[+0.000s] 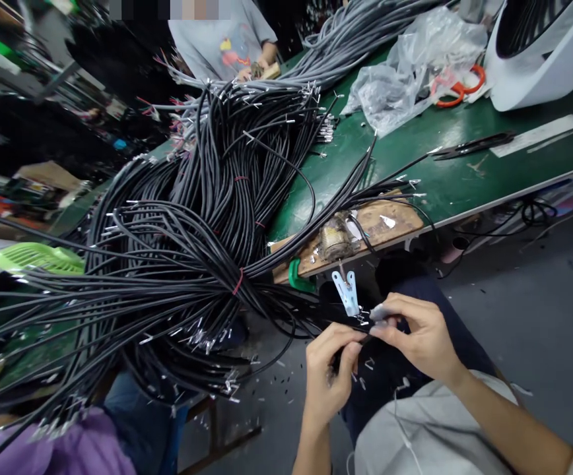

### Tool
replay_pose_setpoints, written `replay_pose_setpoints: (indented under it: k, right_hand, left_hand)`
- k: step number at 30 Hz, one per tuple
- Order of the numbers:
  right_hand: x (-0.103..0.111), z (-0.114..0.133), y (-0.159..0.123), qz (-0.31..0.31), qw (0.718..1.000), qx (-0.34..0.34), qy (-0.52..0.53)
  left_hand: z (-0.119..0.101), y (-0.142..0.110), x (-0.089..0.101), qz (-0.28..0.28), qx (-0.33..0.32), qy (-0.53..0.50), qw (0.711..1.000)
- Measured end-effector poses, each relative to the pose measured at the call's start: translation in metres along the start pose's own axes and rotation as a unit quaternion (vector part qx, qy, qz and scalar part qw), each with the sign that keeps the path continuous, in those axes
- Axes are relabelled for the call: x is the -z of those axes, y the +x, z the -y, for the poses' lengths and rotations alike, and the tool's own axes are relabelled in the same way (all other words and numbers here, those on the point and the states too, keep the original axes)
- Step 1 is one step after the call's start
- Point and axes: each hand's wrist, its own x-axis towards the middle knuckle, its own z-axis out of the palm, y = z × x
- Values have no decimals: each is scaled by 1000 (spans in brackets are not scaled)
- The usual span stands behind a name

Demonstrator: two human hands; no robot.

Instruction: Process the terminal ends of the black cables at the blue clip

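Both of my hands meet above my lap, just off the table edge. Pinched between the fingers of my left hand [330, 363] is a black cable, whose end points toward my other hand. My right hand [415, 333] is closed at the fingertips on that cable end, with a pale covering on a fingertip; the exact grip is too small to make out. Just above them hangs a light blue clothespin [346, 292] from a wooden board [390, 221] with a dull metal block [336, 241] on it. A big bundle of black cables [237, 198] with pale stripped ends spreads to the left.
On the green table [459, 188] lie black pliers [474, 145], orange-handled scissors [457, 89], a plastic bag [400, 72] and a white appliance [554, 59]. A green clamp [300, 277] grips the board. Another person [222, 46] sits across; a purple sleeve [88, 442] shows at lower left.
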Motion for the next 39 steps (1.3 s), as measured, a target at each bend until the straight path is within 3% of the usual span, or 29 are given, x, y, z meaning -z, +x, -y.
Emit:
replay_pose_setpoints:
  k: [8,11,13,15,19,22,25,28,30,34,36,39]
  right_hand:
    - [-14,-5,-7,-73,982,113,-132]
    - [-11,-9,-4,-59,992,58,-95]
    - [-6,-9,-1,-10,998,12,-55]
    - [-2,-7,2,39,998,7,-48]
    - [-1,-6,5,54,994,19,-94]
    - [0,-12,6,66,993,-38,-84]
    - [9,-15,10,52,994,-88,-42]
    - [17,-11,13,131,988,-82,-25]
    - [14,-8,12,143,987,-72,-20]
    - [-13,-11,0,-5,988,-104,113]
    - [-29,-14,-5,-37,956,-151,248]
    - [-40,-18,-8,-19,892,-209,400]
  left_hand:
    - [-17,1,-19,-26,5,101,995]
    - [-16,2,-20,-59,14,109,992]
    - [-15,2,-21,-70,19,102,992]
    - [-14,2,-21,-67,15,96,993]
    - [-15,6,-20,-2,-14,107,994]
    - [-14,7,-19,34,-15,114,993]
    - [-13,6,-19,-11,18,110,994]
    - [-13,5,-22,-54,29,98,993]
    - [-13,5,-25,-62,30,96,993]
    - [-10,4,-32,-91,52,97,990]
    - [-8,3,-34,-109,63,79,989]
    - [-7,4,-31,-100,79,25,992]
